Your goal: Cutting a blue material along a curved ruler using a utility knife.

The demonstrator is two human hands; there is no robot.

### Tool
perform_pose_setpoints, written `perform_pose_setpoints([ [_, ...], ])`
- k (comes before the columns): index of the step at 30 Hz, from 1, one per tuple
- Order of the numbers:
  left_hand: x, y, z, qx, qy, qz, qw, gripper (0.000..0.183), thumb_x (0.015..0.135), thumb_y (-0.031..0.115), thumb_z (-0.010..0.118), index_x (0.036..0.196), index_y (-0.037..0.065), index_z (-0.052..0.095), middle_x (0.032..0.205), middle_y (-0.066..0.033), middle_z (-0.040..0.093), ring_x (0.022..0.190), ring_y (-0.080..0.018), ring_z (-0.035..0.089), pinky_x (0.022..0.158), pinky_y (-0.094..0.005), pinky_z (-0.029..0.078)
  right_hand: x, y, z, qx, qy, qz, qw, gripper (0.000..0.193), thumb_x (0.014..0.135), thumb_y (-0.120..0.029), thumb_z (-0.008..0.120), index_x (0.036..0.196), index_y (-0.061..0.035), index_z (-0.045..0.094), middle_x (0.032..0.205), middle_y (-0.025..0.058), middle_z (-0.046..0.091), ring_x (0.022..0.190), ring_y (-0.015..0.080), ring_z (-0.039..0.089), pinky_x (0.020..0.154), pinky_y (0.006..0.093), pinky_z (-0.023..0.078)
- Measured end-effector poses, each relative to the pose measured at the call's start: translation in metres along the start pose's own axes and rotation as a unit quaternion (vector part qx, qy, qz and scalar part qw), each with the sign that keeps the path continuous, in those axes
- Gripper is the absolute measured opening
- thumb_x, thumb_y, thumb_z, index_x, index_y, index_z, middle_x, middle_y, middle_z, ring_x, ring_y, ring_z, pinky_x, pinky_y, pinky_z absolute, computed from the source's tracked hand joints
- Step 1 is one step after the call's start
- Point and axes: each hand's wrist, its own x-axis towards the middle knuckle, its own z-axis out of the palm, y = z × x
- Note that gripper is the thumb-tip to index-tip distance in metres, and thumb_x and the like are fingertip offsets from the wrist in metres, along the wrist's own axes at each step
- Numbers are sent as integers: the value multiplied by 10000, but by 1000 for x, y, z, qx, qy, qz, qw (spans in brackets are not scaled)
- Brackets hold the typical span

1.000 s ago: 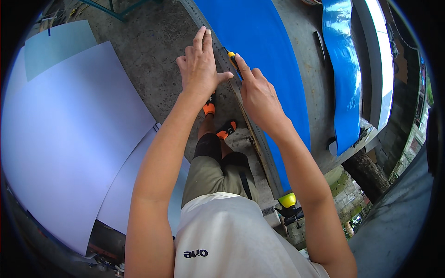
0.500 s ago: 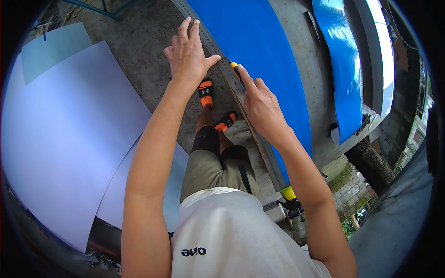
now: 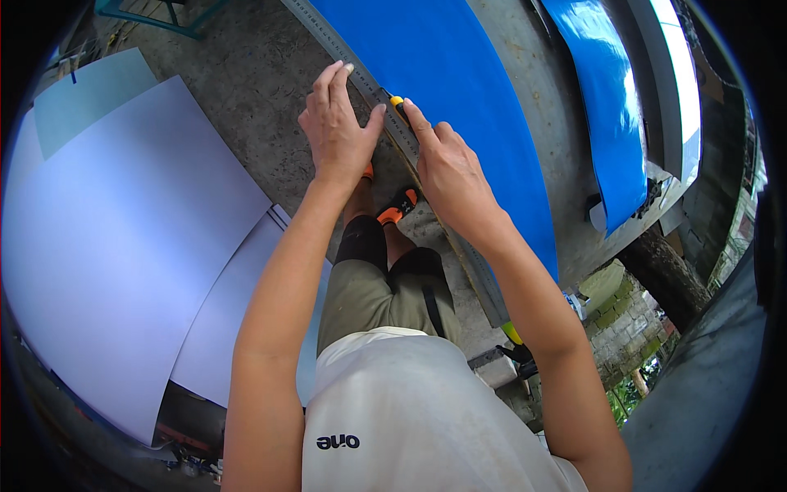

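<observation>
My left hand (image 3: 338,131) lies flat, fingers pressed on a long metal ruler (image 3: 393,131) that runs along the left edge of a large blue sheet (image 3: 459,98). Just to its right, my right hand (image 3: 447,176) grips a yellow-and-black utility knife (image 3: 398,107) with its tip against the ruler's edge on the sheet. Both hands sit side by side, nearly touching. Below them I see my own legs and orange footwear (image 3: 397,208) on the concrete.
Large pale white sheets (image 3: 123,246) lie on the concrete floor at left. A second blue sheet (image 3: 611,107) lies on the right beside a grey ledge. A yellow-tipped tool (image 3: 515,338) sits near the ruler's near end. Stone wall and greenery at lower right.
Both hands stay on the ruler and knife. They sit slightly lower in view than half a second ago, after shifting farther along the ruler earlier.
</observation>
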Motion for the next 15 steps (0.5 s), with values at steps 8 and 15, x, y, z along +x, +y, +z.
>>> perform_pose_setpoints([
  [8, -44, 22, 3, 6, -38, 2, 999, 986, 762, 358, 883, 1583, 100, 402, 1613, -12, 368, 1432, -274, 433, 1145, -528, 358, -2, 6, 5, 6, 14, -21, 1000, 637, 964, -8, 597, 1581, -47, 441, 956, 198, 579, 907, 360, 614, 824, 478, 521],
  [15, -41, 31, 3, 59, -74, -35, 995, 1047, 757, 399, 899, 1602, 99, 360, 1631, -1, 317, 1441, -266, 415, 1136, -518, 357, -11, 10, 5, 0, 10, -16, 1000, 650, 964, -6, 599, 1589, -54, 426, 969, 203, 584, 922, 367, 618, 830, 482, 523],
])
